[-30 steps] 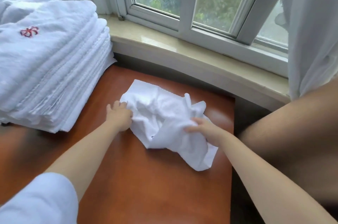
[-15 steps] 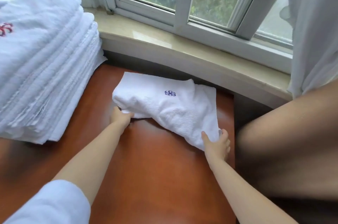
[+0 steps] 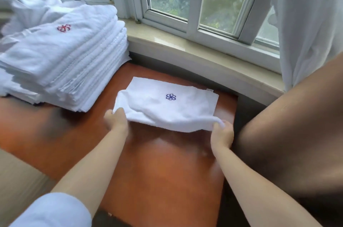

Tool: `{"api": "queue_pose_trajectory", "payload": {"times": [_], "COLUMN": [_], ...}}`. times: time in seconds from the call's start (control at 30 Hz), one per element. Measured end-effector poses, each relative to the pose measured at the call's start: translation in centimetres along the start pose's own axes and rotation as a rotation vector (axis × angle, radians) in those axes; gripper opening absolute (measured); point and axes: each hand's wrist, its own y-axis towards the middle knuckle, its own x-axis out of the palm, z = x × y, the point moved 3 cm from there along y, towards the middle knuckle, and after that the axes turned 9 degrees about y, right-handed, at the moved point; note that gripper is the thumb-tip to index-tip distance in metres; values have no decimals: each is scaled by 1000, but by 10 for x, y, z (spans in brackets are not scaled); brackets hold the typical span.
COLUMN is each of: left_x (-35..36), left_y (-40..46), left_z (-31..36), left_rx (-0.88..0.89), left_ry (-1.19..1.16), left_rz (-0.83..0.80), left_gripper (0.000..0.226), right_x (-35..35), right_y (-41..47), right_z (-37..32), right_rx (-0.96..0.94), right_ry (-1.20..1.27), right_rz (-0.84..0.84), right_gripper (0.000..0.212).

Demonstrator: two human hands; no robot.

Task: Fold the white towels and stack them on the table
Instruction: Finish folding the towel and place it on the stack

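My left hand (image 3: 116, 120) and right hand (image 3: 221, 132) pinch the half-folded towel (image 3: 167, 108)'s near corners; beyond my left grip, a tall finished stack (image 3: 61, 63) waits.

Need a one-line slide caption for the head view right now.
Both hands, left and right, grip the near edge of a blue-logo towel beside the folded stack.

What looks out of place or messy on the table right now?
Behind the neat towel stack, crumpled unfolded towels lie heaped. The blue-logo towel sags where both hands hold its near corners.
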Motion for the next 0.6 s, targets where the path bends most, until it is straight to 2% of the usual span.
{"api": "queue_pose_trajectory", "payload": {"times": [0.07, 0.13, 0.23, 0.3, 0.37, 0.43, 0.53, 0.6], "left_x": [-33, -60, -81, -96, -113, -126, -132, -135], "left_y": [-14, -31, -65, -88, -104, -117, -136, -145], "left_z": [-9, -31, -75, -97, -114, -125, -133, -134], "left_rx": [-49, -177, -381, -403, -418, -456, -486, -460], "left_ry": [13, 86, 33, 104, 179, 214, 191, 203], "left_rz": [201, 309, 229, 189, 201, 188, 114, 60], "left_gripper": [29, 41, 42, 43, 40, 36, 27, 22], "right_x": [-19, -37, -58, -76, -95, -103, -102, -103], "right_y": [10, 11, 7, 6, 6, 1, -18, -30], "right_z": [-13, -4, 35, 57, 67, 78, 94, 96], "right_rx": [8, 52, 171, 256, 251, 278, 494, 589], "right_ry": [153, 144, -91, -193, -277, -342, -75, 43], "right_rz": [54, 58, -41, -63, -84, -207, -444, -529], "right_gripper": [22, 15, 18, 26, 36, 52, 71, 63]}}
